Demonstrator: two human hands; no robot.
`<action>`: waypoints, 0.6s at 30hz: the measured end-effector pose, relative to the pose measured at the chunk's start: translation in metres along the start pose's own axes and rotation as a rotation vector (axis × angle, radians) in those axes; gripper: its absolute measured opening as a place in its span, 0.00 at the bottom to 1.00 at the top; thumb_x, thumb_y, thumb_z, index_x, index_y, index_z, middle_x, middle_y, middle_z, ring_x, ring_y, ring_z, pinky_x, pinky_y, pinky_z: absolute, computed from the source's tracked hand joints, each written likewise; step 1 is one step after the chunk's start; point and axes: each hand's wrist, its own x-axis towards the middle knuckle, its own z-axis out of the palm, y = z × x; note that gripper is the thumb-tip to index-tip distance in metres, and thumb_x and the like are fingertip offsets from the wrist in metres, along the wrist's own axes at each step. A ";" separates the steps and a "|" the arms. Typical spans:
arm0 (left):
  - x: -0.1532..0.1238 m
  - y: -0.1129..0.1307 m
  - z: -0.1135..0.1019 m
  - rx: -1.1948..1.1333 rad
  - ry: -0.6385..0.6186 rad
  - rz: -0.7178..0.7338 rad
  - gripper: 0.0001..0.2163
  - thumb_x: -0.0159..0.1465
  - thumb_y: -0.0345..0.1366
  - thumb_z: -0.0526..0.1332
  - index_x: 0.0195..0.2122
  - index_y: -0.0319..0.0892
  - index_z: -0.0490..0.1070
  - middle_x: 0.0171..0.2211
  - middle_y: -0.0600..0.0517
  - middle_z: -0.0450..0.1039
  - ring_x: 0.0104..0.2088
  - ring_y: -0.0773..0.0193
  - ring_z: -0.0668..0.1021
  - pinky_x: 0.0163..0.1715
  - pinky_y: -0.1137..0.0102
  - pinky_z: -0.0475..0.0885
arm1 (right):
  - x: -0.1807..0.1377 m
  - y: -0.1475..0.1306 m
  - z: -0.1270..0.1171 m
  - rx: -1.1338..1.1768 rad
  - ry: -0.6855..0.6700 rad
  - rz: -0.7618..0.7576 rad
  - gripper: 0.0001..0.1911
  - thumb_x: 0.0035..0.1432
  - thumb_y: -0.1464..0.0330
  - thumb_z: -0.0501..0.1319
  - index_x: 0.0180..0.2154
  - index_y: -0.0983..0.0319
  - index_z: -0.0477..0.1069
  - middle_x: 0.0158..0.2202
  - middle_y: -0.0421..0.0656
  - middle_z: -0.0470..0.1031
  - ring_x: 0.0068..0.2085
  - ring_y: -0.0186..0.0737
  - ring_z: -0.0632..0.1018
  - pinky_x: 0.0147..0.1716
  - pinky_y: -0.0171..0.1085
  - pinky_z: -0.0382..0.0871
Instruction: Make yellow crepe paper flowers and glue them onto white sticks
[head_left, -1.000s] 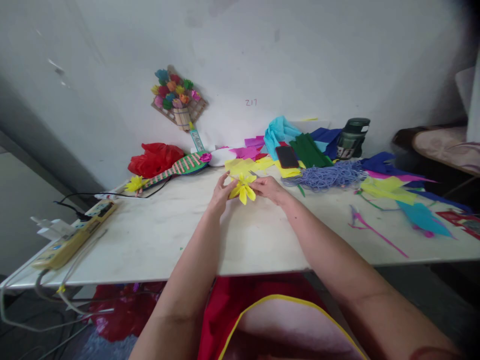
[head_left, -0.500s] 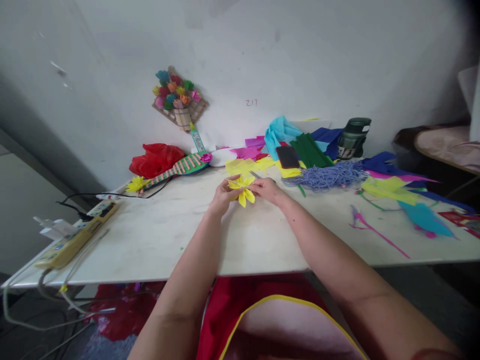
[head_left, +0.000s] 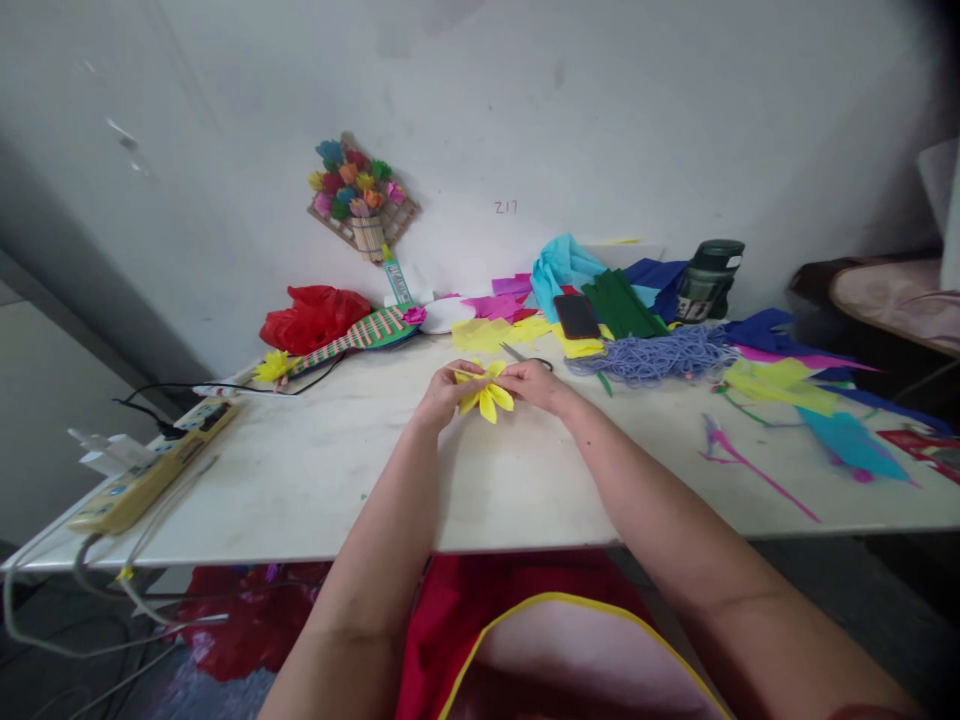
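Observation:
A yellow paper flower (head_left: pixel 487 392) is held between both hands over the middle of the white table (head_left: pixel 300 480). My left hand (head_left: pixel 441 397) pinches its left side with closed fingers. My right hand (head_left: pixel 534 383) grips its right side, fingers curled. Just behind my right hand lie scissors (head_left: pixel 525 357) on the table, beside loose yellow paper sheets (head_left: pixel 491 332).
Coloured paper scraps (head_left: pixel 817 400), a purple cord pile (head_left: pixel 660 352), a phone (head_left: pixel 576 315) and a dark cup (head_left: pixel 706 278) crowd the back right. A red bag (head_left: pixel 311 317) and a striped paper guitar (head_left: pixel 352 338) lie back left. A power strip (head_left: pixel 150 470) sits at the left edge.
My left hand's fingers have closed onto the flower, which was turned slightly between the hands. The scissors behind my right hand have come into view.

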 end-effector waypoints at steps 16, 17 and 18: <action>0.001 -0.001 0.001 0.050 0.027 0.044 0.14 0.42 0.37 0.69 0.29 0.36 0.72 0.25 0.51 0.72 0.24 0.67 0.74 0.25 0.72 0.67 | -0.001 -0.006 0.001 -0.074 0.051 -0.002 0.20 0.45 0.54 0.57 0.17 0.63 0.63 0.16 0.35 0.58 0.21 0.28 0.60 0.22 0.32 0.55; 0.001 -0.001 0.001 0.044 0.041 0.042 0.14 0.42 0.37 0.69 0.29 0.36 0.72 0.24 0.51 0.72 0.24 0.67 0.73 0.25 0.72 0.67 | -0.001 -0.006 0.001 -0.068 0.057 -0.003 0.20 0.45 0.53 0.58 0.17 0.63 0.63 0.16 0.35 0.58 0.21 0.28 0.60 0.22 0.33 0.55; 0.001 0.000 0.001 0.033 0.056 0.042 0.15 0.41 0.37 0.69 0.29 0.36 0.72 0.24 0.51 0.72 0.23 0.67 0.73 0.25 0.71 0.67 | -0.001 -0.006 0.001 -0.062 0.063 -0.006 0.20 0.45 0.53 0.57 0.18 0.63 0.63 0.16 0.35 0.58 0.21 0.28 0.60 0.22 0.33 0.55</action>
